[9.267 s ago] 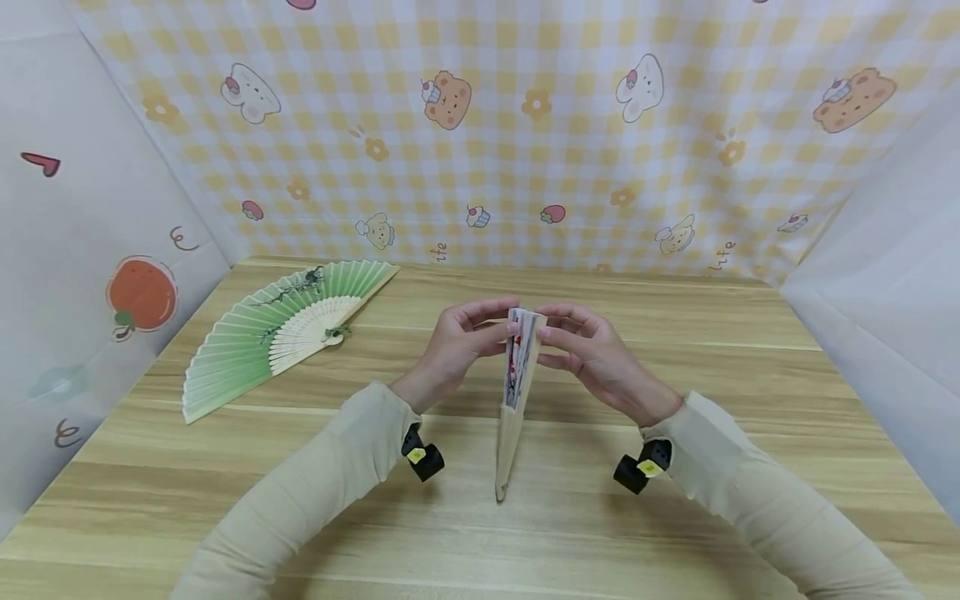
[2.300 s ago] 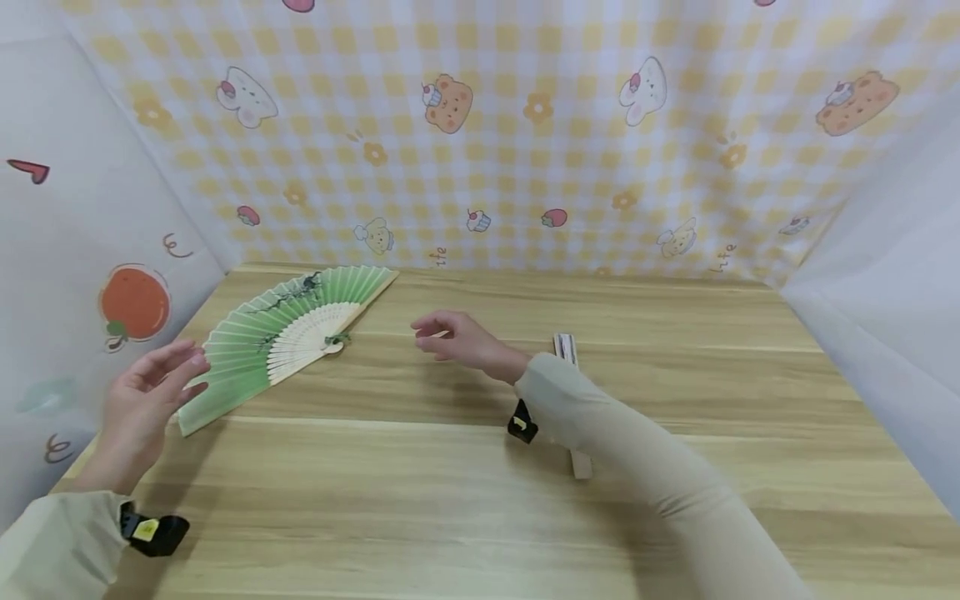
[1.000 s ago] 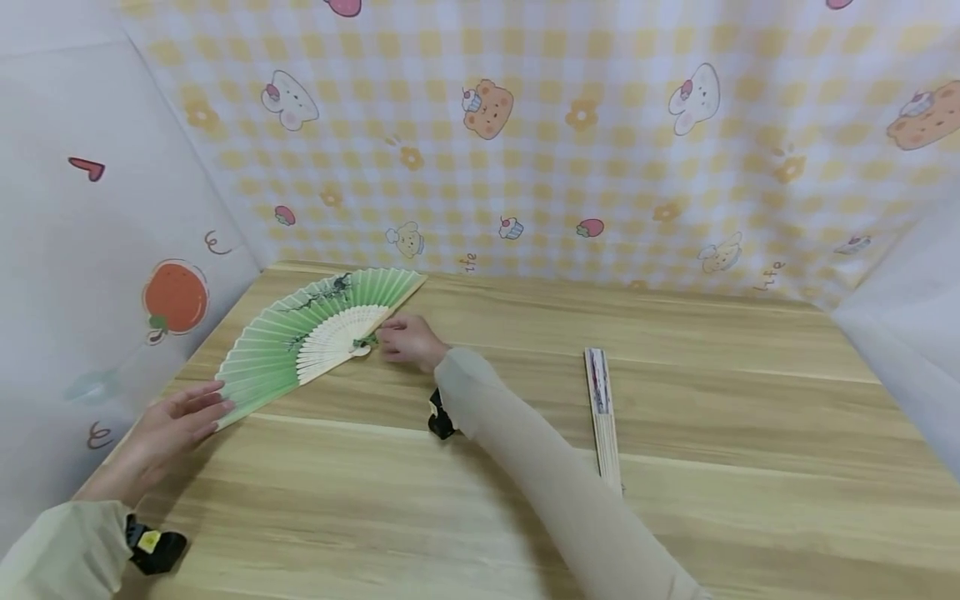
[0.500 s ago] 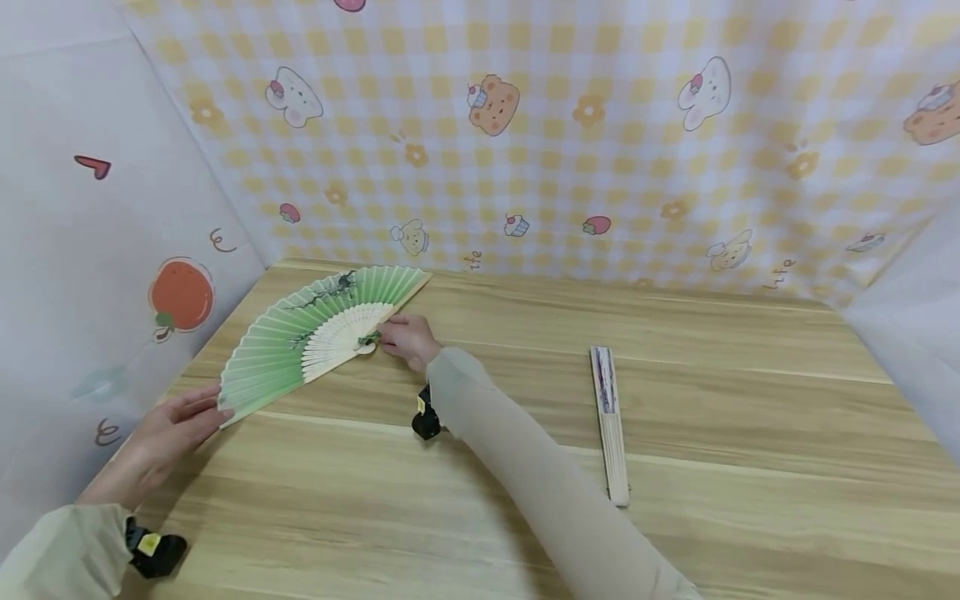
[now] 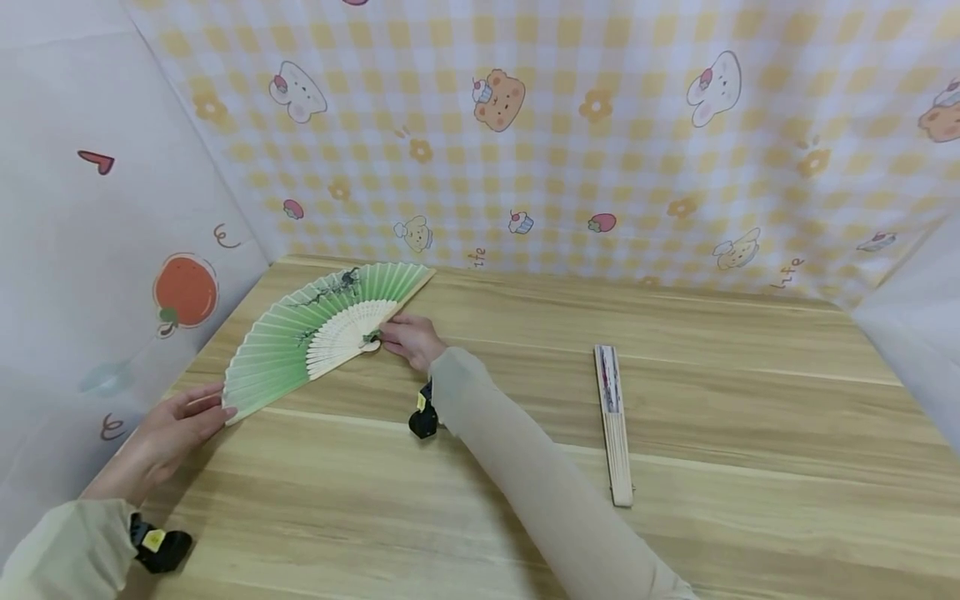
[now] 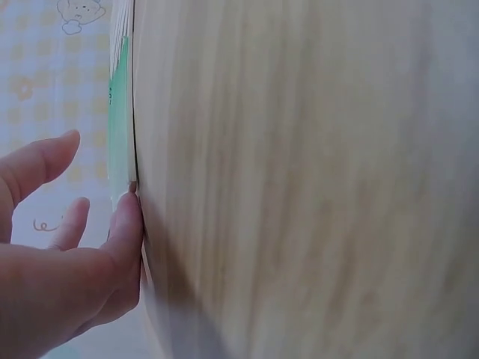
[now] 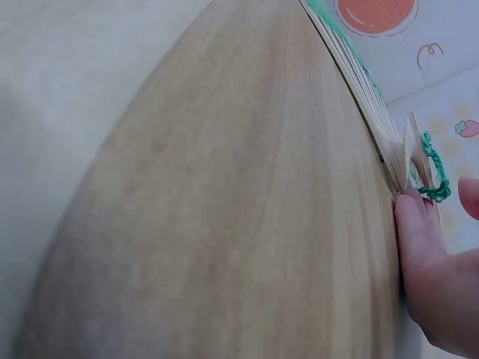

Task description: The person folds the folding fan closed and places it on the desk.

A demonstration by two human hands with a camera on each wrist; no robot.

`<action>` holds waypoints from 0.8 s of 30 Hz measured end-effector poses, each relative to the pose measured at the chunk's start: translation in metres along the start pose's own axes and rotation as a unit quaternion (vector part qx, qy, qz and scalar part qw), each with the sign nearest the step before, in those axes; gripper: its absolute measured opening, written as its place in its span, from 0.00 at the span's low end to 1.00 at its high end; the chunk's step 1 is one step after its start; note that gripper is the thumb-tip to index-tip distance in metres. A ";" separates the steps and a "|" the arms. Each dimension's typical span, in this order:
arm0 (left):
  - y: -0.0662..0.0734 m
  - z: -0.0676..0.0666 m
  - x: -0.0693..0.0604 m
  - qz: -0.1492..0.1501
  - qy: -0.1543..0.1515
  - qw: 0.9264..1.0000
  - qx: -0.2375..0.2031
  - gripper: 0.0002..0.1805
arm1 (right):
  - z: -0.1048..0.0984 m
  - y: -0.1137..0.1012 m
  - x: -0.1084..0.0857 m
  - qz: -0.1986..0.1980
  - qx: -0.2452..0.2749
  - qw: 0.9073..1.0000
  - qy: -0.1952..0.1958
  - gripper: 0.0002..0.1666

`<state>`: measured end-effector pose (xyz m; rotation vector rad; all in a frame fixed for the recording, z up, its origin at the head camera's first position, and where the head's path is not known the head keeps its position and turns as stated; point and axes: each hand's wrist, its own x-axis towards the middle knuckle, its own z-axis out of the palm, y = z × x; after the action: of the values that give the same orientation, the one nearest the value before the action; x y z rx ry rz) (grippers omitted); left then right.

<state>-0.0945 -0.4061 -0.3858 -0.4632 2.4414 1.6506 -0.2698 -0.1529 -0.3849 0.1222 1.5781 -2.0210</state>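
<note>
A green folding fan (image 5: pixel 270 367), spread wide, lies on the table at the back left, its pale ribs meeting at a pivot with a green cord (image 7: pixel 441 183). My left hand (image 5: pixel 168 433) touches the fan's lower left corner with its fingertips; in the left wrist view the thumb (image 6: pixel 56 157) stands apart from it. At the pivot end, the fingers of my right hand (image 5: pixel 412 340) touch the fan near the cord, and the right wrist view shows the thumb (image 7: pixel 470 196) held away. A second folding fan (image 5: pixel 617 450), folded up, lies to the right of my right forearm.
The wooden table (image 5: pixel 750 400) carries both fans. A yellow checked cloth (image 5: pixel 562 150) hangs behind it, and a white cloth (image 5: pixel 60 250) borders the left side. My right forearm (image 5: pixel 540 483) crosses the middle of the table.
Earlier both hands held the second fan, which now lies folded on the table. Both hands have since moved left to the green fan. Over the last half second they barely move.
</note>
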 end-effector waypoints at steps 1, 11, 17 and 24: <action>-0.001 0.000 0.000 0.000 0.000 1.000 -0.007 0.41 | 0.000 0.000 0.000 0.001 0.001 1.000 0.002 0.27; -0.004 0.001 0.002 -0.007 0.016 0.997 -0.076 0.38 | -0.003 0.002 -0.002 -0.001 -0.011 1.000 0.022 0.24; -0.008 -0.001 0.002 -0.009 0.020 0.985 -0.172 0.23 | -0.003 0.001 -0.007 -0.004 -0.030 0.998 0.047 0.14; -0.006 0.000 -0.001 -0.005 0.022 0.976 -0.216 0.20 | -0.005 0.002 -0.009 -0.004 -0.026 0.997 0.067 0.06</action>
<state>-0.0910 -0.4082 -0.3908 -0.5691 2.0941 2.1926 -0.2627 -0.1451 -0.3845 0.2367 1.7149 -2.0137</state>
